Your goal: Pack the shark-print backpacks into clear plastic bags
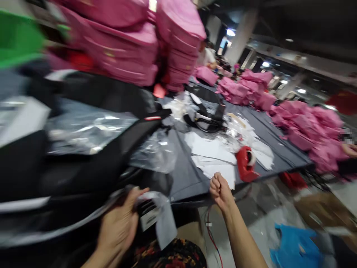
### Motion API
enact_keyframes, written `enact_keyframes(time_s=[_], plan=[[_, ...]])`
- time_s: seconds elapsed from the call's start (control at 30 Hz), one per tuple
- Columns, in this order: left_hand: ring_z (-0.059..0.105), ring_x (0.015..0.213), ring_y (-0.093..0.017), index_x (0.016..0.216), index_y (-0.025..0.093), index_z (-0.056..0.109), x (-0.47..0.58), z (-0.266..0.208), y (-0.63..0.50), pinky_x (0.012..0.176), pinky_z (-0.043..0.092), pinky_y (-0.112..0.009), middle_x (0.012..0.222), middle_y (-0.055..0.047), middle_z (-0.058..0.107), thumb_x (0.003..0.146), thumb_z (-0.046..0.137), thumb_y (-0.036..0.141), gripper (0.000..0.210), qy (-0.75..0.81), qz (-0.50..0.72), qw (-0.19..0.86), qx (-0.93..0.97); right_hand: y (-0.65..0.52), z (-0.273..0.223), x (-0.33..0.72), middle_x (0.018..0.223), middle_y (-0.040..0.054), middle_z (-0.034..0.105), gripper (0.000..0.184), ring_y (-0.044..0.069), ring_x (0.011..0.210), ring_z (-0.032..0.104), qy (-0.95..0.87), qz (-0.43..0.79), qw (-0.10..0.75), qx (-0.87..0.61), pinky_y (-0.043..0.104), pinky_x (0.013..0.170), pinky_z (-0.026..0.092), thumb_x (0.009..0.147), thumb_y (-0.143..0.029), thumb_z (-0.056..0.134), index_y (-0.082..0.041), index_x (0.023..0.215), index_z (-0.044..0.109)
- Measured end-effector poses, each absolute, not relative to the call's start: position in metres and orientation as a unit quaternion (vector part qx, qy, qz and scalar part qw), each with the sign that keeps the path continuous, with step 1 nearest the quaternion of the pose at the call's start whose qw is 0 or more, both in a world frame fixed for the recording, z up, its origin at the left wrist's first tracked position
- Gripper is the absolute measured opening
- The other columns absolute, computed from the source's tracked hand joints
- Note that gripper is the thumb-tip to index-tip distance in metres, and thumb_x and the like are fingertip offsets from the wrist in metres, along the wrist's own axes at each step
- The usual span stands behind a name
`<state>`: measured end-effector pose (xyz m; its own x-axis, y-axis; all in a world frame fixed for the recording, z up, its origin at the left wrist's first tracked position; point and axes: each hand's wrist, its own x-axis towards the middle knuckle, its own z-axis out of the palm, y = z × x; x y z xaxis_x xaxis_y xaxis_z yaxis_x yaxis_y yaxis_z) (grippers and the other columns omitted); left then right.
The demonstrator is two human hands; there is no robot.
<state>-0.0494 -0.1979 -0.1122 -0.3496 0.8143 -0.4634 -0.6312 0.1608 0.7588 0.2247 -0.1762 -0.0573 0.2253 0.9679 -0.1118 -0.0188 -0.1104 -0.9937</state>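
Note:
My left hand (119,223) is closed at the near edge of a black bag (103,175) with white trim, its thumb stretched over the edge. Beside the thumb hangs a whitish strip (166,223), with a printed label (150,219) next to it. Clear plastic wrapping (92,128) lies over the bag. My right hand (220,190) is a closed fist above the table's front edge, apart from the bag. Whatever it holds, if anything, is hidden. Just beyond it are white paper sheets (213,152) and a red tape dispenser (245,163). Motion blurs much of the left side.
Pink backpacks (122,48) stand behind the black bag. More pink bags (304,126) are heaped along the far side of the dark table (184,178). A green bin (19,39) is at upper left. A blue plastic bag (295,245) lies on the floor. Another person's hand (350,150) shows at far right.

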Motion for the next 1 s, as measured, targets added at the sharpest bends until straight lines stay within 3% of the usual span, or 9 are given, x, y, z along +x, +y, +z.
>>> enact_keyframes(time_s=[0.1, 0.23, 0.37, 0.5, 0.63, 0.77, 0.9, 1.0], plan=[[0.066, 0.080, -0.017, 0.073, 0.015, 0.072, -0.041, -0.093, -0.194, 0.082, 0.054, -0.027, 0.079, -0.001, 0.072, 0.043, 0.096, 0.050, 0.052, 0.472, 0.677, 0.561, 0.067, -0.175, -0.037, 0.147, 0.056, -0.0087, 0.038, 0.044, 0.009, 0.049, 0.031, -0.610, 0.555, 0.380, -0.419, 0.020, 0.047, 0.031, 0.088, -0.061, 0.063, -0.023, 0.074, 0.045], [0.068, 0.086, -0.023, 0.083, 0.017, 0.070, -0.043, -0.087, -0.190, 0.090, 0.052, -0.037, 0.085, -0.004, 0.073, 0.048, 0.093, 0.049, 0.053, 0.443, 0.713, 0.536, 0.088, -0.153, -0.018, 0.080, 0.069, -0.0035, 0.052, 0.037, 0.010, 0.062, 0.044, -0.824, 0.435, 0.218, -0.290, 0.022, 0.060, 0.035, 0.096, -0.050, 0.057, -0.020, 0.076, 0.052], [0.064, 0.110, -0.030, 0.091, 0.017, 0.072, -0.044, -0.097, -0.192, 0.106, 0.043, -0.042, 0.104, -0.009, 0.074, 0.053, 0.091, 0.047, 0.052, 0.409, 0.743, 0.518, 0.111, -0.127, -0.027, 0.052, 0.068, -0.0033, 0.057, 0.022, 0.011, 0.061, 0.049, -0.898, 0.228, 0.157, -0.343, 0.022, 0.058, 0.031, 0.098, -0.032, 0.057, -0.021, 0.079, 0.054], [0.064, 0.111, -0.032, 0.096, 0.017, 0.073, -0.044, -0.103, -0.191, 0.108, 0.042, -0.045, 0.109, -0.010, 0.074, 0.056, 0.090, 0.046, 0.053, 0.402, 0.746, 0.520, 0.110, -0.121, -0.037, 0.051, 0.071, -0.0016, 0.064, 0.013, 0.013, 0.066, 0.057, -0.930, 0.061, 0.132, -0.338, 0.024, 0.058, 0.029, 0.095, -0.021, 0.060, -0.021, 0.082, 0.057], [0.062, 0.116, -0.032, 0.102, 0.017, 0.074, -0.046, -0.101, -0.193, 0.111, 0.040, -0.044, 0.114, -0.011, 0.073, 0.060, 0.088, 0.048, 0.055, 0.380, 0.749, 0.527, 0.135, -0.124, -0.040, 0.050, 0.073, 0.0010, 0.067, 0.011, 0.015, 0.068, 0.061, -0.938, -0.024, 0.126, -0.321, 0.026, 0.057, 0.028, 0.096, -0.020, 0.058, -0.020, 0.084, 0.058], [0.063, 0.116, -0.029, 0.102, 0.019, 0.074, -0.046, -0.101, -0.194, 0.110, 0.042, -0.043, 0.113, -0.008, 0.074, 0.062, 0.086, 0.048, 0.051, 0.380, 0.751, 0.534, 0.074, -0.123, -0.037, 0.056, 0.080, 0.0035, 0.070, 0.011, 0.017, 0.073, 0.064, -0.927, 0.035, 0.111, -0.357, 0.026, 0.058, 0.031, 0.094, -0.015, 0.053, -0.020, 0.087, 0.058], [0.069, 0.096, -0.025, 0.090, 0.017, 0.075, -0.047, -0.102, -0.192, 0.095, 0.050, -0.040, 0.100, -0.007, 0.077, 0.053, 0.090, 0.043, 0.048, 0.397, 0.728, 0.558, 0.024, -0.120, -0.044, 0.066, 0.080, 0.0021, 0.069, 0.012, 0.016, 0.072, 0.063, -0.865, 0.274, 0.157, -0.389, 0.024, 0.065, 0.040, 0.096, -0.020, 0.044, -0.021, 0.090, 0.055], [0.069, 0.090, -0.024, 0.086, 0.016, 0.075, -0.048, -0.101, -0.192, 0.088, 0.052, -0.036, 0.096, -0.008, 0.077, 0.052, 0.090, 0.040, 0.044, 0.399, 0.730, 0.554, 0.027, -0.115, -0.055, 0.062, 0.069, 0.0002, 0.063, 0.015, 0.014, 0.064, 0.059, -0.792, 0.434, 0.196, -0.383, 0.023, 0.063, 0.043, 0.092, -0.026, 0.045, -0.020, 0.081, 0.052]])
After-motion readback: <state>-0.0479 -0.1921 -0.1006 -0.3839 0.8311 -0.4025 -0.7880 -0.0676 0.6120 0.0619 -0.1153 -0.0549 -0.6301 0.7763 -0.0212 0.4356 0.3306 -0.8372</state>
